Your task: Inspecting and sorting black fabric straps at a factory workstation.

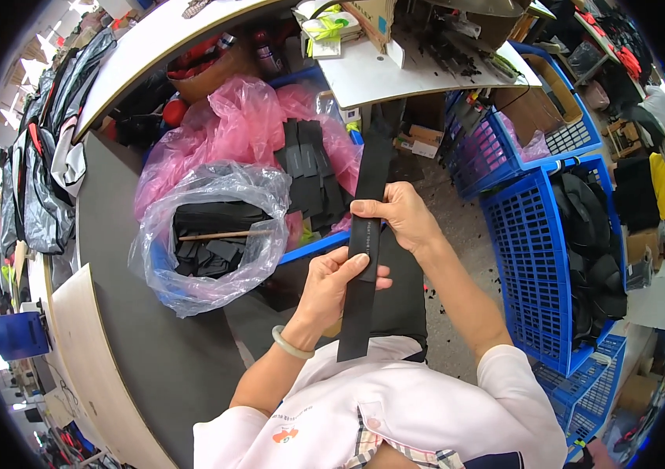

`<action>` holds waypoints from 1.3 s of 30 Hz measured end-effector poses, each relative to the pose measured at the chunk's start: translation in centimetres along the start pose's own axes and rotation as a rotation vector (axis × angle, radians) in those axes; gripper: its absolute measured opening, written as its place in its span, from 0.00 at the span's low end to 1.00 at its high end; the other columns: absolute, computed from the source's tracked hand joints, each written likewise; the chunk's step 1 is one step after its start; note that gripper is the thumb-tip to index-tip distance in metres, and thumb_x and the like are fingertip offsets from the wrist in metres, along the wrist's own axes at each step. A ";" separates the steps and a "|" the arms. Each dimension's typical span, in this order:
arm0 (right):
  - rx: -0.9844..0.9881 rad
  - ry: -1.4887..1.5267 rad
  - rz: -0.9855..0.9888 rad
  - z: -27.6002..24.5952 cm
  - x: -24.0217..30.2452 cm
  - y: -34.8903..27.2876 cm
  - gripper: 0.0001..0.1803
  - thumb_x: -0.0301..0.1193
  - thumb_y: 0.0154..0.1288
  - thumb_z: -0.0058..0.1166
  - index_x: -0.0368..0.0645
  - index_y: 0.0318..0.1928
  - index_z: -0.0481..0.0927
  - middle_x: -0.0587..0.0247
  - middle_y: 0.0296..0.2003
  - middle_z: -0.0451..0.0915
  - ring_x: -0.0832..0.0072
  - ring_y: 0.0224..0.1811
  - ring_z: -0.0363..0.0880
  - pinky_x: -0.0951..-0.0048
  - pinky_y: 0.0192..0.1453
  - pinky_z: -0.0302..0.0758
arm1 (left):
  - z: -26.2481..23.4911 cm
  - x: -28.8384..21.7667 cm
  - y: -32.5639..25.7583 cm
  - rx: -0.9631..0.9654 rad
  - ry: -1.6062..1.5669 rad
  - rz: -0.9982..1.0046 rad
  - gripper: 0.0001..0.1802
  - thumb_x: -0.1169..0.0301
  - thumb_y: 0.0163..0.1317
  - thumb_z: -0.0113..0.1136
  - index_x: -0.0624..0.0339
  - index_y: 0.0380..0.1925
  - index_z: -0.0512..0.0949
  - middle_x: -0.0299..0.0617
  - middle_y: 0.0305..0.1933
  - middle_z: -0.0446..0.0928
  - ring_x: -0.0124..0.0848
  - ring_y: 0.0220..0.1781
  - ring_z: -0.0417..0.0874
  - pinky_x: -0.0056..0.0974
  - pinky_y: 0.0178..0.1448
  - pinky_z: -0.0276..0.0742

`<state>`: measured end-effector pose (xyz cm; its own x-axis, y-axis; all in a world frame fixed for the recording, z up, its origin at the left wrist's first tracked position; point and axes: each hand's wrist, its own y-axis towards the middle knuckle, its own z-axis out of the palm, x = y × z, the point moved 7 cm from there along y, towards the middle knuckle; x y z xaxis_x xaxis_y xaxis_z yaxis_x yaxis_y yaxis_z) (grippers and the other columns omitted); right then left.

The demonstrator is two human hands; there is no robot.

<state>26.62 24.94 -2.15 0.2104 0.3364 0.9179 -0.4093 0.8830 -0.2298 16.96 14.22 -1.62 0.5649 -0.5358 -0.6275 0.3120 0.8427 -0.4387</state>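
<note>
A long black strap (pixel 362 234) with small pale lettering runs between my hands, its lower end hanging over my lap. My left hand (pixel 331 283) pinches it lower down, thumb on top and fingertips showing past its far edge. Higher up, my right hand (pixel 399 219) grips the same strap with the thumb across it. Beyond my hands, flat black strips (pixel 305 168) lie stacked on pink plastic. To the left, a clear plastic bag (pixel 258 270) stands gaping, with black pieces (pixel 211 258) and a thin wooden stick (pixel 223 234) inside.
Pink plastic sheeting (pixel 227 117) fills a blue crate behind the bag. On the right stand blue crates (pixel 528 266), one with black items (pixel 586 250). A white worktop (pixel 418 74) juts in ahead. A dark grey surface (pixel 160 336) lies at my left. Black scraps dot the floor (pixel 457 289).
</note>
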 end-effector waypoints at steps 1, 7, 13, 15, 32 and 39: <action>0.006 0.005 0.009 0.1 -0.1 0.1 0.09 0.27 0.50 0.66 0.34 0.26 0.81 0.65 0.21 0.79 0.84 0.19 0.73 0.82 0.25 0.70 | -0.4 0.1 -0.1 -0.012 -0.003 -0.002 0.11 0.73 0.65 0.52 0.69 0.43 0.73 0.52 0.37 0.80 0.38 0.36 0.84 0.35 0.41 0.83; 0.182 -0.134 0.077 0.2 -2.0 1.7 0.09 0.28 0.50 0.66 0.35 0.25 0.81 0.65 0.20 0.79 0.83 0.18 0.73 0.82 0.23 0.68 | -1.6 0.9 0.0 -0.030 -0.003 -0.060 0.10 0.73 0.63 0.53 0.70 0.42 0.73 0.51 0.37 0.80 0.36 0.36 0.84 0.35 0.41 0.83; -0.087 0.097 0.175 0.7 -6.2 3.0 0.10 0.29 0.51 0.66 0.36 0.28 0.80 0.65 0.22 0.79 0.83 0.18 0.73 0.83 0.23 0.68 | -5.4 2.5 2.1 -0.144 0.085 0.073 0.09 0.75 0.63 0.52 0.69 0.41 0.73 0.49 0.34 0.80 0.34 0.33 0.84 0.33 0.37 0.82; -0.097 0.094 0.178 1.0 -8.0 4.5 0.08 0.29 0.53 0.64 0.39 0.29 0.78 0.66 0.24 0.78 0.82 0.19 0.74 0.81 0.24 0.70 | -6.9 2.2 3.3 -0.191 0.040 0.123 0.09 0.75 0.64 0.51 0.69 0.41 0.73 0.49 0.34 0.80 0.34 0.33 0.84 0.33 0.37 0.82; 0.077 -0.952 -0.120 12.2 -13.4 16.0 0.48 0.50 0.43 0.67 0.43 0.63 0.62 0.51 0.44 0.74 0.63 0.33 0.77 0.63 0.41 0.74 | -32.5 -16.3 -20.4 -1.855 1.545 0.573 0.42 0.67 0.48 0.68 0.66 0.61 0.58 0.58 0.65 0.57 0.52 0.66 0.57 0.51 0.68 0.52; 0.036 -1.264 -0.066 13.3 -19.7 17.0 0.33 0.39 0.55 0.59 0.42 0.59 0.64 0.49 0.37 0.77 0.53 0.32 0.79 0.55 0.36 0.75 | -49.1 -20.7 -17.5 -1.692 0.920 0.357 0.15 0.70 0.49 0.63 0.71 0.35 0.78 0.44 0.27 0.79 0.34 0.29 0.78 0.39 0.37 0.74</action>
<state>3.74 28.96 -19.81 -0.7529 -0.2721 0.5993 -0.4587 0.8699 -0.1813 -37.69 7.99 -12.57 -0.2522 -0.7113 -0.6561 -0.9551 0.2917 0.0508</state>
